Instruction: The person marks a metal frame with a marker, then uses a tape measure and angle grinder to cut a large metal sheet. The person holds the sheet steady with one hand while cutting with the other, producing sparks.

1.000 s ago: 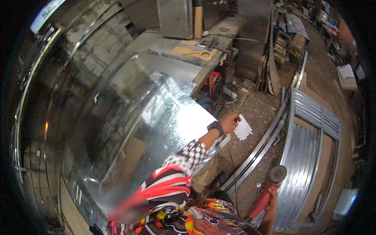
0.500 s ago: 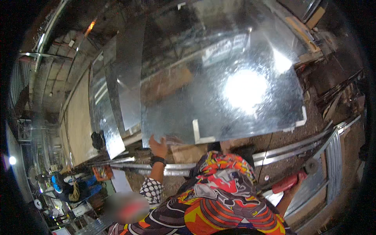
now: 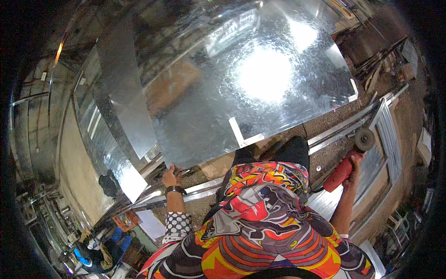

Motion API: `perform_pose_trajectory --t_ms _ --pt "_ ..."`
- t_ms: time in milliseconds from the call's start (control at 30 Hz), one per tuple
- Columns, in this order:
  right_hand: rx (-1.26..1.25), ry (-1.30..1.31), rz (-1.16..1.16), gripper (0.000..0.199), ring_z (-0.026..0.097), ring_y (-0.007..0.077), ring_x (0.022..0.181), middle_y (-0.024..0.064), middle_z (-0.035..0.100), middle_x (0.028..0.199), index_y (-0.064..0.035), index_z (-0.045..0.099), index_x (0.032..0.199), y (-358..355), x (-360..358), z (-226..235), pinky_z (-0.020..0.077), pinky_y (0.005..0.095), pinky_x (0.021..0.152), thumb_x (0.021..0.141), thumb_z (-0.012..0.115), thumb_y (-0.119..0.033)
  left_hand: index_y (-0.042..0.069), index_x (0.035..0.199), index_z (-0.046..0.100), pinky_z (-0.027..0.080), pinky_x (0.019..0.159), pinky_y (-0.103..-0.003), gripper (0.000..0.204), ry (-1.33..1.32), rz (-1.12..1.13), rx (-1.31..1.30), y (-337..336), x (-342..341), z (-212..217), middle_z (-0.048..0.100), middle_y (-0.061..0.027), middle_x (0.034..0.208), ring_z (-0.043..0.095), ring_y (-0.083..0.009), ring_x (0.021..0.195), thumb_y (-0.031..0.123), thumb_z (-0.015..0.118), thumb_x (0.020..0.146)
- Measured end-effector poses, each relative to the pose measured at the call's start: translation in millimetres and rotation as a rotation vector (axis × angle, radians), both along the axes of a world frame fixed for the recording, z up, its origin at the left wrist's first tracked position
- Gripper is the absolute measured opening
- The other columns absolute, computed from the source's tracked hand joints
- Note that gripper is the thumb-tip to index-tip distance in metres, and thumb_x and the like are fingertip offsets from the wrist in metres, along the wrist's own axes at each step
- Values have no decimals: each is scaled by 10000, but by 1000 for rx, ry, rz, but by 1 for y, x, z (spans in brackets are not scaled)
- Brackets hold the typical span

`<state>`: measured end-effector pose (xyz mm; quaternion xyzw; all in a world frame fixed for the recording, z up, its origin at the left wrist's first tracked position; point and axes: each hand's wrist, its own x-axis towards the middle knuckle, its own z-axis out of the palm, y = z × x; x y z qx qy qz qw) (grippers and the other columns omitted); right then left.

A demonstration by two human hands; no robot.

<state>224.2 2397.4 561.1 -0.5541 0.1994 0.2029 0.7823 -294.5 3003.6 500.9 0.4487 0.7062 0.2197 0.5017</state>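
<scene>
A large shiny metal sheet (image 3: pixel 195 121) with white corner pieces (image 3: pixel 238 132) spreads out in front of me. At its near left corner is my left hand (image 3: pixel 171 178), a dark watch on the wrist, with its fingers closed on the sheet's edge; some of the fingers are hidden. Off to my right side, my right hand (image 3: pixel 355 166) is wrapped round the red body of an angle grinder (image 3: pixel 341 173). The grinder's round disc (image 3: pixel 364 139) points away from me, apart from the sheet.
More metal sheets (image 3: pixel 125 125) and a tan board (image 3: pixel 76 172) lie to the left. Long metal bars (image 3: pixel 204 188) run close by my legs. Ribbed metal profiles (image 3: pixel 390 135) stand on the right. Another person (image 3: pixel 100 253) sits at the lower left.
My left hand has gone from spread fingers to closing at the sheet's corner. The grinder has come up and further into view in my right hand. The whole view has turned and shifted.
</scene>
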Motion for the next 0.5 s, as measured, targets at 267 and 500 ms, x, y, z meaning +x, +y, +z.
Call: perform_pose_trajectory --t_ms 267,500 --pt "-181 6 105 419 691 257 806 98 672 951 -56 577 1150 23 -20 -17 604 399 725 851 766 -279 -23 1075 565 562 479 -321 335 24 59 60 -1 -28 12 668 -139 915 665 -243 639 155 777 886" --pt "-384 -182 512 357 684 226 778 78 660 910 -41 585 1100 45 -36 -13 600 378 714 822 748 -194 -47 1066 572 587 556 -387 358 -170 78 -67 -67 -7 -38 656 -172 964 678 -296 697 175 781 878"
